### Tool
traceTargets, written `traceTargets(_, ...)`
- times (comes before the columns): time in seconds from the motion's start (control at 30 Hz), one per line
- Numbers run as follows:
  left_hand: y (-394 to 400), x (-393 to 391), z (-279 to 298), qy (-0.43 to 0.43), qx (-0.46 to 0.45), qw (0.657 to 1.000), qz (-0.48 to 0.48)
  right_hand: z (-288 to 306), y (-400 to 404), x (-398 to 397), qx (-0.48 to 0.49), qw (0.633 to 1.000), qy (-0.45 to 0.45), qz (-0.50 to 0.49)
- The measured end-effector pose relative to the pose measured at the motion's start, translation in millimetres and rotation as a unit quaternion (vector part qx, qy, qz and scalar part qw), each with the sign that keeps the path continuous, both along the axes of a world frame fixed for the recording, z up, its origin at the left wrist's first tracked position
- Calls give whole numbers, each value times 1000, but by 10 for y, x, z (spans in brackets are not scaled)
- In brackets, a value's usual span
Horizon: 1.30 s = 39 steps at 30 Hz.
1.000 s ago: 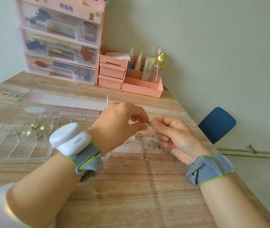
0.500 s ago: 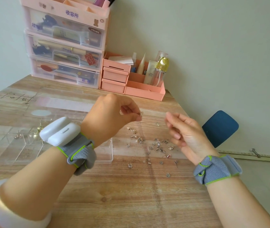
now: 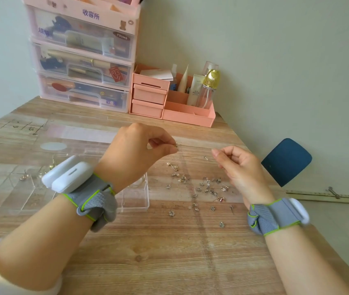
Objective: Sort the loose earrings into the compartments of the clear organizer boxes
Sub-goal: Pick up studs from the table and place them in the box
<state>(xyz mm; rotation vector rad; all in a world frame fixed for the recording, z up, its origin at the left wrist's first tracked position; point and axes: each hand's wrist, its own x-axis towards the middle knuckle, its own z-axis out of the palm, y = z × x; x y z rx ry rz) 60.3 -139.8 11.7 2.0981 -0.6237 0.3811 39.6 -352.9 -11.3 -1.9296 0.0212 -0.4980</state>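
Two hands raised mid-frame over wooden table (image 3: 169, 262). Clear organizer box (image 3: 135, 201), lid open, at left-centre, partly behind left wrist; few earrings visible in far-left compartments. Left hand (image 3: 135, 150) pinching single small earring (image 3: 176, 145) between thumb and fingertip, centre frame, above table. Right hand (image 3: 236, 165) loosely curled, apparently empty. Loose earrings (image 3: 199, 188) scattered right of box, lower centre. Step judged: carrying picked stud. Next: swing left over box, find matching compartment, release low, avoid bounce.
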Motion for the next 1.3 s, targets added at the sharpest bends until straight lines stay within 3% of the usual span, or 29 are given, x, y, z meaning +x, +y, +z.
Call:
traceTargets(0.2,16,-54,3,32,-41,999,-2,-25,-32,5,4,1000,-12,-26)
traceTargets(0.67,13,-41,-16,71,-44,996,17,-68,-146,3,14,997,-11,-71)
traceTargets(1.07,4,-28,-24,87,-50,995,27,-94,-209,-43,-64,989,74,-107)
traceTargets(1.3,2,-34,-26,95,-53,994,19,-81,-186,-50,-88,988,65,-112)
